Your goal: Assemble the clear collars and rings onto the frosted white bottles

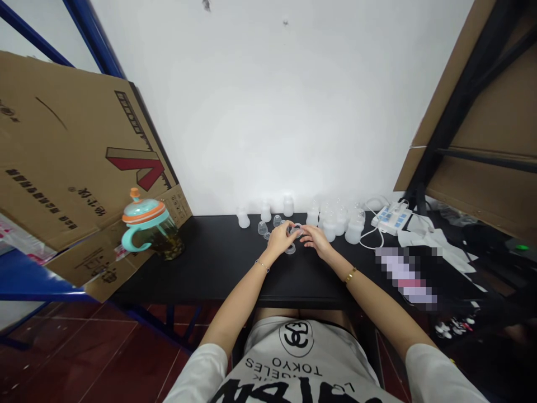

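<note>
Reaching forward over a black table (197, 274) with both forearms converging from the sides, wearing a thin bracelet (262, 265) on one wrist and a gold band (351, 275) on the other. With left hand (280, 238), pinching a clear plastic ring (297, 226) between thumb and fingers; with right hand (318, 240), loosely curled at the ring's right edge; cannot tell whether touching or gripping. Just below, on the tabletop, one more clear ring-like piece (290, 249); to the left, at least two small clear domed caps (262, 228). Beyond, along a white wall (277, 112), three frosted bottles (243, 218) standing apart, then at right a tight cluster of bottles (354, 230), too overlapped to count. Farther right, one white power strip (392, 217). Nearer the body, upside down on a white T-shirt (304, 358), "TOKYO" and part of "ANGELES". Far left, one turquoise jug (157, 232) with orange trim, beside a brown carton (50, 140) printed with a red-and-brown V, a ruler motif, "®" and characters too hard to read.
</note>
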### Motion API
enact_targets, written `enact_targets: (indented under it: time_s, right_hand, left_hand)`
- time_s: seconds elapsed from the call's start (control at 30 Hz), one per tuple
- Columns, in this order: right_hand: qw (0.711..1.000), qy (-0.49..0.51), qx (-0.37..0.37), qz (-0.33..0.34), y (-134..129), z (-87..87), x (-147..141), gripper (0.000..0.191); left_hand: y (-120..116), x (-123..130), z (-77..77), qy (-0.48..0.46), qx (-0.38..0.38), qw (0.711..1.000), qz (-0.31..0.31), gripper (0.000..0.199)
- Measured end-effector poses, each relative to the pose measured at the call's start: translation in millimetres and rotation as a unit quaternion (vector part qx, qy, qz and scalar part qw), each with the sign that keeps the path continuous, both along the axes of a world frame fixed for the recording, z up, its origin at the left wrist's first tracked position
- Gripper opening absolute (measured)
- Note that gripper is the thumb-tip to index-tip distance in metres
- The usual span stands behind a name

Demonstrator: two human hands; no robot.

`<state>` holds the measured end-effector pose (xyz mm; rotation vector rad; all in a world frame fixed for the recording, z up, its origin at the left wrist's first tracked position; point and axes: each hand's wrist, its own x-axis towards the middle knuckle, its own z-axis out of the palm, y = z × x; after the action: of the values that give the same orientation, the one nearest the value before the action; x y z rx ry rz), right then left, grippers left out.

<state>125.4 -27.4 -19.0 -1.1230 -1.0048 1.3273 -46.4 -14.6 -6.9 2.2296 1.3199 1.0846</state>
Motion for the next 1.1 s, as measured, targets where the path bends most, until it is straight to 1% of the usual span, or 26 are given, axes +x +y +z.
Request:
enact_targets:
  time_s: [0.27,0.5,0.67,0.93,1.1]
  right_hand:
    - [1.0,-0.016,0.004,-0.014,4.2,-4.0,1.4,0.019]
    - [0.999,-0.031,-0.003,-0.019,5.9,-7.4,-0.5,0.018]
    - [0.998,-0.055,0.007,-0.02,7.2,-8.7,-3.8,0.018]
    - [0.995,-0.091,0.037,0.005,4.2,-7.6,-6.2,0.034]
    - [0.992,-0.108,0.067,0.016,5.7,-10.2,-7.4,0.043]
  left_hand:
    - [5.3,-0.6,-2.2,-0.022,0.0,1.0,0.005,0.017]
    - [5.6,-1.1,0.1,-0.044,-0.001,0.999,-0.005,0.014]
    - [3.4,-0.8,2.4,-0.05,0.005,0.999,-0.005,0.013]
    - [3.3,-2.8,4.2,-0.066,0.01,0.998,-0.001,0.013]
    - [3.6,-2.7,3.9,-0.067,0.014,0.998,-0.002,0.014]
